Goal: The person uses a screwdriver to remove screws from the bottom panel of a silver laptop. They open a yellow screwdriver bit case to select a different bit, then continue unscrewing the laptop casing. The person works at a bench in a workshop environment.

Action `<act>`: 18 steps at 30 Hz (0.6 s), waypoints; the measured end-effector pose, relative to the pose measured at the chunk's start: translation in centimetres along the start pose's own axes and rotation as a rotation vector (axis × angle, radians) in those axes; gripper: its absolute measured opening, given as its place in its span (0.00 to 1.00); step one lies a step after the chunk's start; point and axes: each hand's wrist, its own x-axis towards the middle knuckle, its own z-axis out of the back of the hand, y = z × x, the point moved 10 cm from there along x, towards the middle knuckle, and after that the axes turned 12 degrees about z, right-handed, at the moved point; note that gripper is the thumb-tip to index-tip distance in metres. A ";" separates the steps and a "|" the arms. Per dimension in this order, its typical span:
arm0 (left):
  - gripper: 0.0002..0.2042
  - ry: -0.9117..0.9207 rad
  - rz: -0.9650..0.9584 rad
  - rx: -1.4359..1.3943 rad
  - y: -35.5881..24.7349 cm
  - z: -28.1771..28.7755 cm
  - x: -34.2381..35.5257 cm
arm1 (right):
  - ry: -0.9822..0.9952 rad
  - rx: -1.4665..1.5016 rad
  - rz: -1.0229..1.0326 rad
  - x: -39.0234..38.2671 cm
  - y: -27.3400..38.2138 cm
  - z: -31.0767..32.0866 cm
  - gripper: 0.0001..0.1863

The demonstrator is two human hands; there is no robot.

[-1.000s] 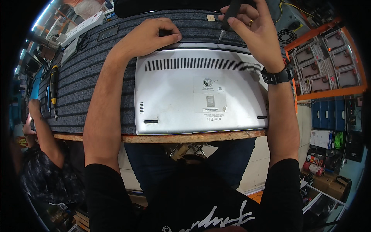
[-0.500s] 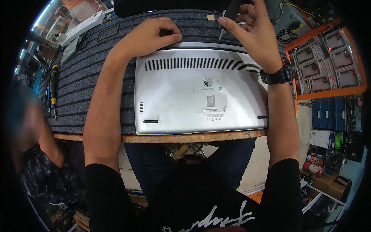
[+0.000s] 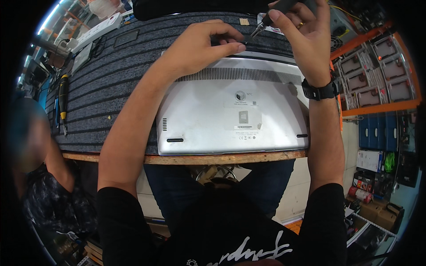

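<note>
A silver laptop (image 3: pixel 208 106) lies underside up before me, a long vent strip near its far edge. My right hand (image 3: pixel 301 37) grips a screwdriver (image 3: pixel 262 27) with a dark handle, raised above the laptop's far right part. Its metal shaft slants down to the left, the tip just beside my left fingertips. My left hand (image 3: pixel 208 46) is over the laptop's far edge, with thumb and index finger brought close together. Something dark shows behind the thumb, but I cannot make out what those fingers hold.
The laptop rests on a ridged grey mat (image 3: pixel 106 84) by the wooden table edge (image 3: pixel 222 158). A yellow-and-black tool (image 3: pixel 63 97) lies at left, with a power strip (image 3: pixel 95 31) farther back. Another person's arm (image 3: pixel 60 166) is at left. Orange-framed shelving (image 3: pixel 377 108) stands at right.
My left hand has slid right along the laptop's far edge toward the screwdriver tip. My right hand has lifted the screwdriver off the far edge and tilted it. The laptop has shifted slightly.
</note>
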 end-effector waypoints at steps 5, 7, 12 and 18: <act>0.12 0.074 0.127 -0.390 1.6 -1.0 0.2 | -0.001 0.070 0.039 0.0 -0.1 -0.7 0.44; 0.12 0.098 0.141 -0.453 1.5 -0.8 0.4 | 0.042 -0.074 0.081 -0.2 -0.6 0.8 0.45; 0.13 -0.168 0.086 -0.306 2.4 8.2 0.2 | 0.010 -0.175 0.136 0.1 -0.1 2.3 0.43; 0.11 -0.485 0.295 -0.025 14.8 21.6 -3.9 | 0.011 -0.246 0.155 -0.1 0.3 1.5 0.42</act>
